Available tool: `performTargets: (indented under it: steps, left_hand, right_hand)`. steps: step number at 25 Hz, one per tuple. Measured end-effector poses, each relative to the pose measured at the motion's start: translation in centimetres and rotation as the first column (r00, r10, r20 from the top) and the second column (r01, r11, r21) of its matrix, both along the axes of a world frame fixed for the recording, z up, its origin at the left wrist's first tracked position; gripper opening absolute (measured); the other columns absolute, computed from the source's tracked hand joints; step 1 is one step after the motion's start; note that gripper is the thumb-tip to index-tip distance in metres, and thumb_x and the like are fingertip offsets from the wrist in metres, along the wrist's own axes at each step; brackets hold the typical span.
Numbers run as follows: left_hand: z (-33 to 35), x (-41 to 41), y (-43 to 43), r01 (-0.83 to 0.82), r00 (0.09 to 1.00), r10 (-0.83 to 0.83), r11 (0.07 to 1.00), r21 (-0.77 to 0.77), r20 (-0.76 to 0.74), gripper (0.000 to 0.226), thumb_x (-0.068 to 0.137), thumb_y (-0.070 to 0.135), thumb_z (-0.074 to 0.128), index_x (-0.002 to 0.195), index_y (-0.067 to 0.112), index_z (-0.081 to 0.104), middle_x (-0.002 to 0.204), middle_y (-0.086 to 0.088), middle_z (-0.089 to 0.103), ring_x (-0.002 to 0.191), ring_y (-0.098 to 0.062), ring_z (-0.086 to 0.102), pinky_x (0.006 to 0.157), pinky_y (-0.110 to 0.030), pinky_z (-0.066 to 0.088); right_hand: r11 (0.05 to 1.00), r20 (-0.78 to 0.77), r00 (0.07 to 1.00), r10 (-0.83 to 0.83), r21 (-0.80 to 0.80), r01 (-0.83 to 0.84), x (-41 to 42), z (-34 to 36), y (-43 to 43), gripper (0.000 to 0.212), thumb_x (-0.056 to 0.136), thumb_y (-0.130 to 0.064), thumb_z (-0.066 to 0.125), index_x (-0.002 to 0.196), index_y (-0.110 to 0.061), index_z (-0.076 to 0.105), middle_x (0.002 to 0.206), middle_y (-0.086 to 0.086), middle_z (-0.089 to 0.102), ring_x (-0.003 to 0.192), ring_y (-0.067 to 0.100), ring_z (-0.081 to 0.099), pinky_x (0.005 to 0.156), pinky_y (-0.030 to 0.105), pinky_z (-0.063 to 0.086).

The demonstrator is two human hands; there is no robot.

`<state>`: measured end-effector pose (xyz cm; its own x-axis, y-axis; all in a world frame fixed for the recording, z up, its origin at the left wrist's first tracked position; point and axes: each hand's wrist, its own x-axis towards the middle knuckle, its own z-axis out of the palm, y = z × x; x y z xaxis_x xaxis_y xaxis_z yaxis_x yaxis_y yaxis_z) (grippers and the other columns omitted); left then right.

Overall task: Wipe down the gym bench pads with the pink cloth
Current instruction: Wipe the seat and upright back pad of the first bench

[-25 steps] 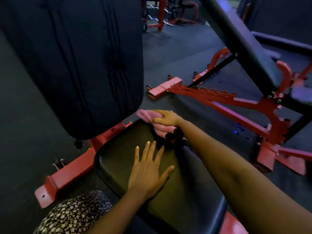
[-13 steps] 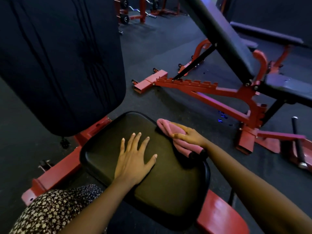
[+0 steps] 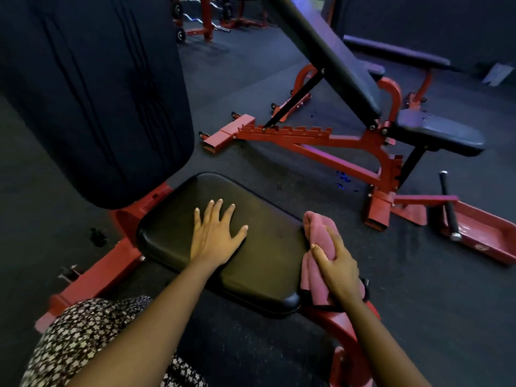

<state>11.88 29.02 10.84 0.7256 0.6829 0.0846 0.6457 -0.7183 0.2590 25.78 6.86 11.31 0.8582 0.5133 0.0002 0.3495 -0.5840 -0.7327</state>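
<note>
Head view: right hand [image 3: 339,266] gripped pink cloth [image 3: 321,233] at seat pad [image 3: 268,247] edge; left hand [image 3: 213,236] lay flat, fingers spread; back pad [image 3: 97,93] probably still to wipe.

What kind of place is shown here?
Probably a gym: a black seat pad on a red frame, a second adjustable bench beside it, and a curl bar farther back.

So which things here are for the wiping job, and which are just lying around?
For the job: pink cloth, gripped by the right hand; seat pad, under the flat left hand; back pad.
Just lying about: second bench; curl bar; black-handled bar on the floor.
</note>
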Motion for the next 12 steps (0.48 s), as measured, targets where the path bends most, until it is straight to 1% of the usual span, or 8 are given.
performTargets:
  steps: [2,4,6,9,10,12]
  left_hand:
    - [0.1,0.1,-0.2,0.0,1.0,0.0,1.0,0.004,0.005,0.067,0.089,0.06,0.031,0.146,0.024,0.023,0.156,-0.008,0.014,0.145,-0.023,0.004,0.118,-0.048,0.001]
    - [0.3,0.0,-0.3,-0.006,1.0,0.006,1.0,-0.01,0.004,0.067,0.09,0.059,0.032,0.146,0.024,0.024,0.156,-0.008,0.015,0.145,-0.023,0.004,0.118,-0.049,0.001]
    - [0.4,-0.1,-0.4,-0.011,1.0,0.011,1.0,-0.029,-0.002,0.066,0.09,0.058,0.033,0.145,0.023,0.026,0.156,-0.008,0.015,0.145,-0.023,0.004,0.118,-0.048,0.001]
    - [1.2,-0.5,-0.8,0.023,1.0,-0.022,0.995,-0.097,0.003,0.061,0.092,0.053,0.039,0.144,0.021,0.03,0.155,-0.007,0.02,0.145,-0.024,0.009,0.118,-0.047,0.003]
    - [1.6,-1.1,-1.2,0.038,0.999,-0.033,0.989,-0.14,0.039,0.059,0.092,0.049,0.042,0.143,0.02,0.033,0.154,-0.006,0.023,0.144,-0.024,0.013,0.118,-0.047,0.004]
    - [2.4,-2.7,-2.1,0.081,0.984,-0.041,0.969,-0.233,0.174,0.055,0.092,0.04,0.049,0.141,0.019,0.036,0.152,-0.006,0.028,0.142,-0.024,0.021,0.117,-0.047,0.009]
  right_hand:
    - [0.997,0.072,0.997,-0.03,-0.064,0.034,-1.6,0.4,-0.6,0.055,0.084,-0.042,0.057,0.136,-0.042,0.039,0.126,0.006,0.059,0.111,0.03,0.055,0.089,0.038,0.042]
    - [0.996,0.119,0.992,-0.045,-0.073,0.054,-2.9,0.4,-1.2,0.054,0.085,-0.037,0.058,0.136,-0.039,0.041,0.126,0.009,0.059,0.111,0.031,0.055,0.087,0.036,0.041]
    - [0.999,0.119,0.992,-0.034,-0.019,0.036,-4.8,0.0,-1.9,0.054,0.084,-0.034,0.059,0.136,-0.034,0.043,0.13,0.009,0.056,0.116,0.03,0.052,0.091,0.037,0.041]
    - [0.997,0.15,0.986,0.072,-0.033,-0.068,-7.7,-0.1,-3.9,0.057,0.078,-0.042,0.053,0.134,-0.037,0.045,0.135,0.004,0.053,0.121,0.027,0.049,0.096,0.039,0.042]
    - [0.992,0.178,0.976,0.123,-0.029,-0.12,-8.5,0.3,-4.8,0.058,0.074,-0.043,0.05,0.132,-0.04,0.045,0.134,0.001,0.054,0.12,0.025,0.05,0.095,0.039,0.043]
    - [0.984,0.265,0.951,0.159,0.034,-0.174,-8.9,2.3,-5.5,0.057,0.074,-0.04,0.051,0.13,-0.043,0.046,0.13,0.001,0.057,0.114,0.024,0.053,0.091,0.036,0.043]
